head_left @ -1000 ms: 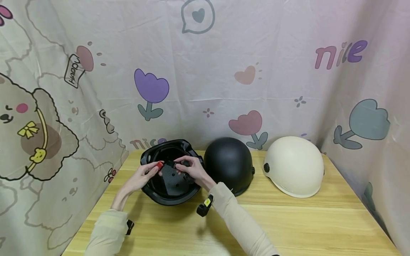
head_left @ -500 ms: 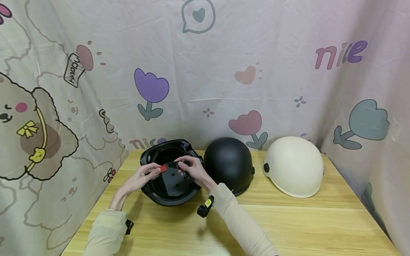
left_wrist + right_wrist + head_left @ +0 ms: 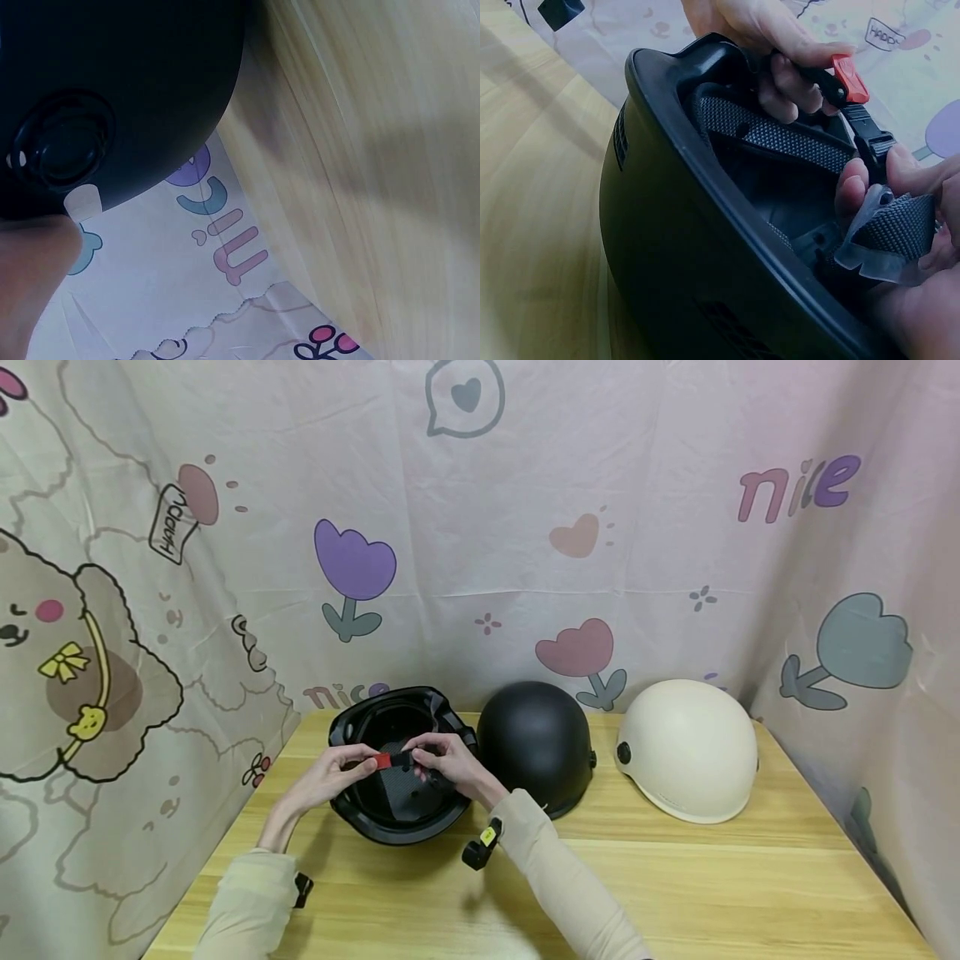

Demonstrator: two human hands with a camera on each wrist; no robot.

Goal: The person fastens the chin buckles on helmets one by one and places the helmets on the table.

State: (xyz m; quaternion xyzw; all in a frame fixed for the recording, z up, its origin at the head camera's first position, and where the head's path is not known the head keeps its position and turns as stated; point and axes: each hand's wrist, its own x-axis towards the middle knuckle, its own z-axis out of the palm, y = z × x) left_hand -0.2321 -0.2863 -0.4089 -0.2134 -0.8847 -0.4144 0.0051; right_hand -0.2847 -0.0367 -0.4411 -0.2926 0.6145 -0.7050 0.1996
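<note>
A black helmet [image 3: 401, 833] lies upside down at the table's left, its padded inside showing. Above its opening, my left hand [image 3: 330, 779] pinches the red-tabbed chin strap buckle [image 3: 850, 79] between thumb and fingers. My right hand [image 3: 453, 764] grips the black toothed strap end [image 3: 868, 131], whose tip meets the red buckle in the right wrist view. Below it a woven strap [image 3: 896, 229] with a clear plastic piece hangs by the right fingers. The left wrist view has only the helmet's dark outer shell [image 3: 127, 60] and part of a finger; the buckle is hidden there.
A second black helmet [image 3: 534, 747] stands dome up just right of the first. Farther right is a cream helmet [image 3: 690, 752], also dome up. Behind the wooden table [image 3: 675, 877] hangs a printed curtain [image 3: 480, 552].
Both hands have lowered slightly and drawn closer. The red buckle shifted right, and the gap between it and the black strap end has closed.
</note>
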